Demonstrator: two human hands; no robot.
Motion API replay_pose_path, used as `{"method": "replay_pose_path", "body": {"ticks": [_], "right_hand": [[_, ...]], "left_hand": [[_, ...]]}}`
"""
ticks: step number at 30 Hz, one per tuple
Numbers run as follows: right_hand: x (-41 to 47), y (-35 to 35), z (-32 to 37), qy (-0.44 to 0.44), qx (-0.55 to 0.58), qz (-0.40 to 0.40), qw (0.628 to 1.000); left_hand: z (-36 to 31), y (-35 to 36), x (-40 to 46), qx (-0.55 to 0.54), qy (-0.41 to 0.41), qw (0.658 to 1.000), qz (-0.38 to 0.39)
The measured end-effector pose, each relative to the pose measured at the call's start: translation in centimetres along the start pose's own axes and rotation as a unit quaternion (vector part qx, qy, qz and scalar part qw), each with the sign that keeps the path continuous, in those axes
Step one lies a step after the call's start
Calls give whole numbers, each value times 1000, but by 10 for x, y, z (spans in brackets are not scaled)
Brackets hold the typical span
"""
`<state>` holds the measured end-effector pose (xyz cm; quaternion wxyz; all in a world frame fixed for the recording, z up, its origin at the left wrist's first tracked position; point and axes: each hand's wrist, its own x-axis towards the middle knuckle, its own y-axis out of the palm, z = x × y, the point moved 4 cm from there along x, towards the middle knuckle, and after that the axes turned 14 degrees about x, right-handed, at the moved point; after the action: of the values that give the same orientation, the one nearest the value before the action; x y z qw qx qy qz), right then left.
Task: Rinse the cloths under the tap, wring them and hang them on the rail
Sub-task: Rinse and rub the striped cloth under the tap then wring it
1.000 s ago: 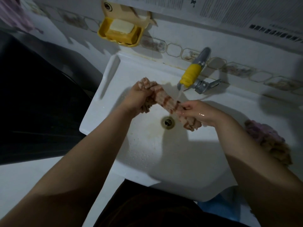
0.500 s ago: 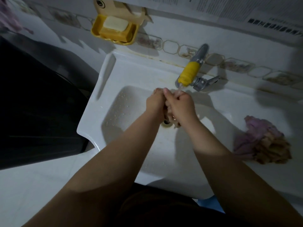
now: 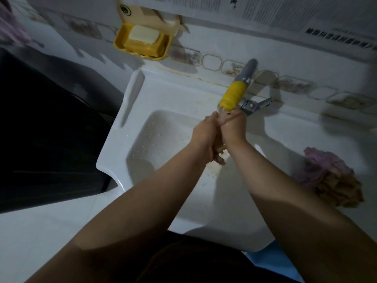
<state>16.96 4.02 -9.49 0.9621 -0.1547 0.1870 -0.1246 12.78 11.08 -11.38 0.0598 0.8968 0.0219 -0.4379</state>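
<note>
Both bare forearms come in from the near edge and meet at the middle. The left arm enters from the near left and rises toward the far right; the right arm enters from the near right and rises toward the far left. The left hand and the right hand are pressed together, side by side, with the wrists nearly touching. The fingers of both hands are curled and squeeze a small wet cloth between them; only a little of it shows under the hands. The backs of the hands face up, and the right one looks wet.
</note>
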Motion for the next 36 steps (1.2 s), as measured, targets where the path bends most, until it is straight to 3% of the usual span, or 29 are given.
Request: {"method": "replay_pose_path", "body": {"ticks": [2, 4, 6, 8, 12, 14, 16, 19, 21, 23, 26, 30, 33, 36], "right_hand": [[-18, 10, 5, -16, 4, 5, 1000], [-40, 19, 11, -38, -20, 24, 999], [-38, 15, 14, -55, -56, 11, 997], [-15, 6, 7, -46, -66, -2, 997], [12, -1, -12, 6, -40, 35, 999], [12, 0, -13, 70, -2, 74, 995], [9, -6, -14, 144, 25, 127, 981], [-4, -20, -18, 151, 63, 282, 946], [-11, -27, -30, 142, 37, 332, 932], [-10, -32, -36, 113, 13, 300, 947], [-14, -34, -36, 120, 122, 230, 958], [-22, -26, -22, 172, 368, 157, 900], [-31, -14, -6, 137, 304, 103, 937], [-59, 9, 8, 9, 105, 142, 984]], "left_hand": [[-11, -20, 10, -9, 36, 997, -65], [-22, -26, 3, 113, 74, 984, -116], [-12, -20, 3, -2, 40, 999, -32], [3, -10, -7, -16, -21, 999, 21], [6, -18, -19, 89, 16, 994, 68], [6, -33, -16, 111, 28, 989, 90], [8, -55, -10, 156, 27, 987, 39], [1, -79, -6, 140, 54, 988, -22], [-11, -88, -9, 128, 72, 988, -54], [-22, -90, -10, 112, 100, 985, -79], [-25, -80, -11, 105, 107, 985, -79], [-10, -64, -14, 2, 40, 999, 1], [1, -45, -11, -72, 7, 997, 16], [4, -34, -2, -132, 20, 988, -79]]}}
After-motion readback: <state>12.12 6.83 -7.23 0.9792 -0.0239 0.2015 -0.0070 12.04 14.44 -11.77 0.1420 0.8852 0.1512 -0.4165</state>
